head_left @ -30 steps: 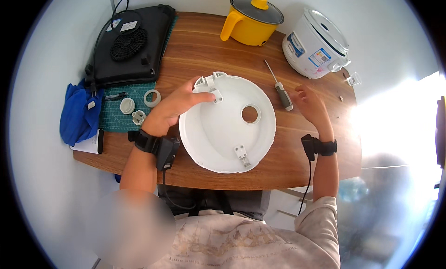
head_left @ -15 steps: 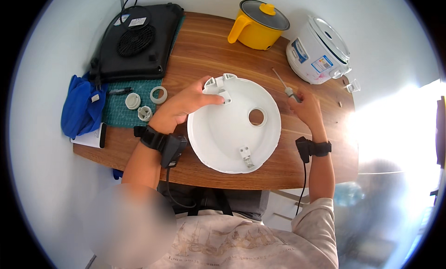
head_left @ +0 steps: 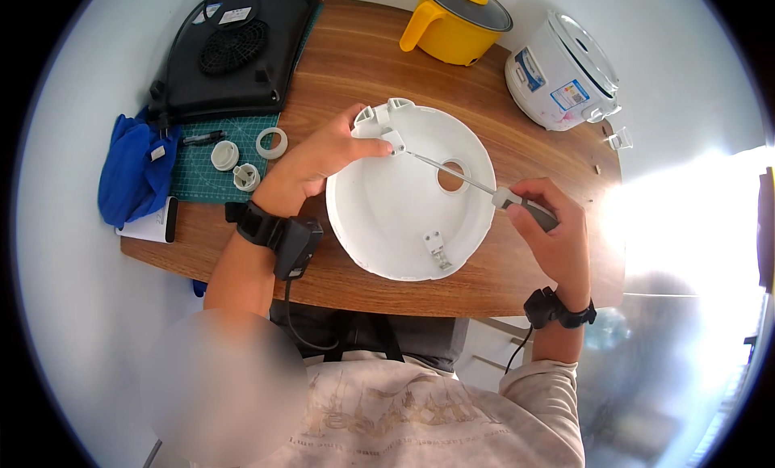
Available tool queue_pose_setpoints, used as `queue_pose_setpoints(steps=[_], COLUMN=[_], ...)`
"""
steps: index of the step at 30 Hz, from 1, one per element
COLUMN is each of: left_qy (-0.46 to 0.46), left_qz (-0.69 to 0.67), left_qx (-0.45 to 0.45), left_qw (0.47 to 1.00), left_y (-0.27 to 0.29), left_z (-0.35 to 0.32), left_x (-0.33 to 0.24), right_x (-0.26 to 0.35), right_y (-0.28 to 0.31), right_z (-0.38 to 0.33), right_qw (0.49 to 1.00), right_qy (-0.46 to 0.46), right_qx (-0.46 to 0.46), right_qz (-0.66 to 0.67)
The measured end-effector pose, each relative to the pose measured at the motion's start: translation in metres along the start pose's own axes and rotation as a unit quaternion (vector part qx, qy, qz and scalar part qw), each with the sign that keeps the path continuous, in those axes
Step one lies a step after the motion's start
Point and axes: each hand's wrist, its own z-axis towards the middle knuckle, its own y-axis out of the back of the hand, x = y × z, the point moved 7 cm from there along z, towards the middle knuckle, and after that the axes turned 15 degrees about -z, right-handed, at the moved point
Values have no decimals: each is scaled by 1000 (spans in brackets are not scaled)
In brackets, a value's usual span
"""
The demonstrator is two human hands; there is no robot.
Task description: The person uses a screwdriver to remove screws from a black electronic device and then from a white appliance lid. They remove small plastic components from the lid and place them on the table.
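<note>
A round white plastic lid shell (head_left: pixel 379 226), inner side up, with a round hole through it, is tilted in front of me. My left hand (head_left: pixel 343 153) grips its upper left rim, the thumb pressing a small white bracket (head_left: pixel 393 139) with screw holes. In my right hand (head_left: pixel 557 234) is a screwdriver (head_left: pixel 504 197) with a grey handle, the fingers closed around it. Its shaft crosses above the lid shell, and the tip is at or close to the bracket beside my left thumb. A second small bracket (head_left: pixel 437 248) sits near the lid's lower edge.
On the green cutting mat (head_left: pixel 198 181) lie white round caps (head_left: pixel 224 155), a ring (head_left: pixel 271 143) and a black pen (head_left: pixel 203 138). A black appliance base (head_left: pixel 218 72), blue cloth (head_left: pixel 133 173), yellow pot (head_left: pixel 456 32) and white rice cooker (head_left: pixel 561 72) stand around. A small clear part (head_left: pixel 620 138) lies at right.
My right hand has turned the screwdriver from pointing away to pointing left, bringing its tip to the bracket by my left thumb. The left hand keeps its grip on the lid shell.
</note>
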Motion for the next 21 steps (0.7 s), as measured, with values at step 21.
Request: queue_pose_setpoints(steps=[21], left_qy=[-11], left_qz=[10], left_qx=[-11], left_qw=[1000], left_y=[-1], left_z=[-4], left_x=[-7], right_x=[39], right_y=[-12], right_z=[5], right_qw=[981], right_qy=[148], right_qx=[-89], right_qz=[-85])
